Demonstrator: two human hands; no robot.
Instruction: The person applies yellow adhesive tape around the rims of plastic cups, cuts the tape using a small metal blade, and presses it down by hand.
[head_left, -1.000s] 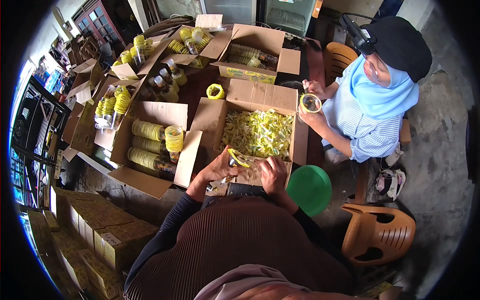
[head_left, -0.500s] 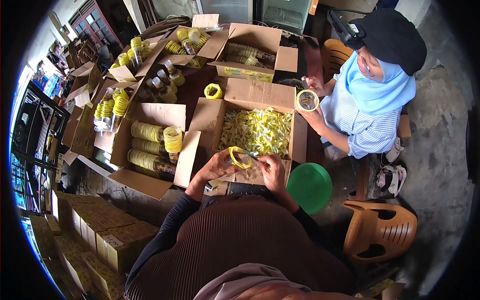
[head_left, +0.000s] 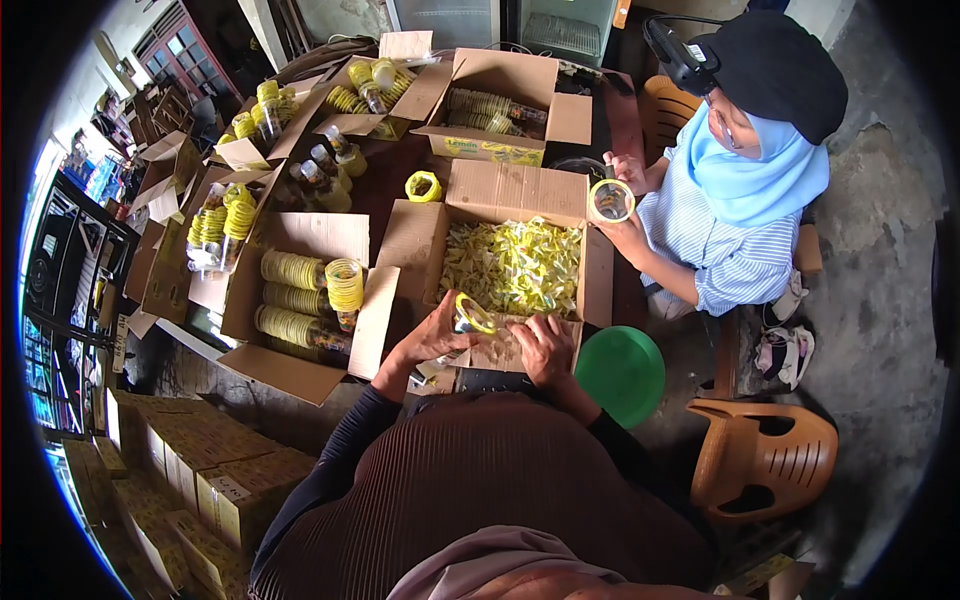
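Note:
My left hand (head_left: 432,331) is wrapped round a clear plastic cup with a yellow rim (head_left: 474,314), its mouth tilted up and to the right. My right hand (head_left: 545,350) is just right of the cup, fingers curled together over the near flap of a cardboard box; what they hold, if anything, I cannot make out. Beyond both hands, that open cardboard box (head_left: 436,250) contains a heap of yellow and white scraps (head_left: 515,262). A yellow ring-shaped piece (head_left: 423,186) lies on the table past its left flap.
At left, a cardboard box (head_left: 290,375) holds stacked yellow-rimmed cups (head_left: 293,269); more filled boxes stand behind. A co-worker (head_left: 720,220) at right holds another yellow-rimmed cup (head_left: 612,201). A green round stool (head_left: 620,375) and an orange plastic chair (head_left: 765,460) stand at right.
The cup in my left hand has tipped and shifted slightly left. My right hand has moved away from its rim, turning knuckles up. The co-worker's cup has barely moved.

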